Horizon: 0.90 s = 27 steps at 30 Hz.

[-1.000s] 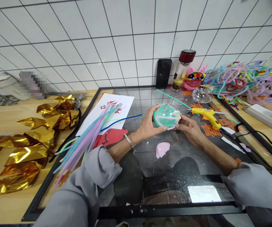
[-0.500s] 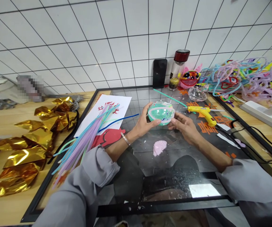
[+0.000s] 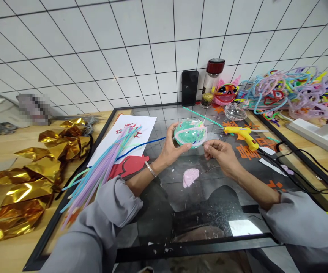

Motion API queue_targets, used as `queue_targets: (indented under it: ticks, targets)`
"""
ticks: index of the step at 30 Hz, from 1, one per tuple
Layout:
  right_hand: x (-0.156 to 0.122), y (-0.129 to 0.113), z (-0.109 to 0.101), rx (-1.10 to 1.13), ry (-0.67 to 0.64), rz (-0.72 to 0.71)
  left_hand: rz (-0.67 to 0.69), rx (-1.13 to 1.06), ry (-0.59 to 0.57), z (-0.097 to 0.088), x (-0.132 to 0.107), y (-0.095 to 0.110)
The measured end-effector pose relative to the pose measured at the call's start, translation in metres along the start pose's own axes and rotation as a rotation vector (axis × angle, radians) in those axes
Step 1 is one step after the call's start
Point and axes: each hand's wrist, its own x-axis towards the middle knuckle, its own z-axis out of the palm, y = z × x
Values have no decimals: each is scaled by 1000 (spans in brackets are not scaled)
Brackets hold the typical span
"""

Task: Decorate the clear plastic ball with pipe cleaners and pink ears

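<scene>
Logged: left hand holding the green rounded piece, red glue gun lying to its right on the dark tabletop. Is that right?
Not quite: the head view shows the glue gun is yellow, not red. The left hand does hold the green rounded piece, and the glue gun lies to its right on the dark tabletop.

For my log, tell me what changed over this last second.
The right hand appears to have let go of the green ball, moving slightly toward the wearer. The ball has turned, showing its pink loop more fully. The left hand still holds it; glue gun and pink piece stay put.
</scene>
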Motion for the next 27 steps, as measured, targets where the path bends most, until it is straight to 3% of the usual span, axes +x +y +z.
queue_targets:
  ticks: [9,20,24,27]
  targets:
    - [-11,-9,18,-26,-35,121,37,57,30,3,-3,-4]
    - [-11,-12,20,53,-19,166,46,43,25,6,-3,-4]
    - [-8,-12,15,24,31,114,21,40,20,6,-6,-5]
    - [-2,-9,5,-50,88,-6,0,-26,-16,6,-6,-5]
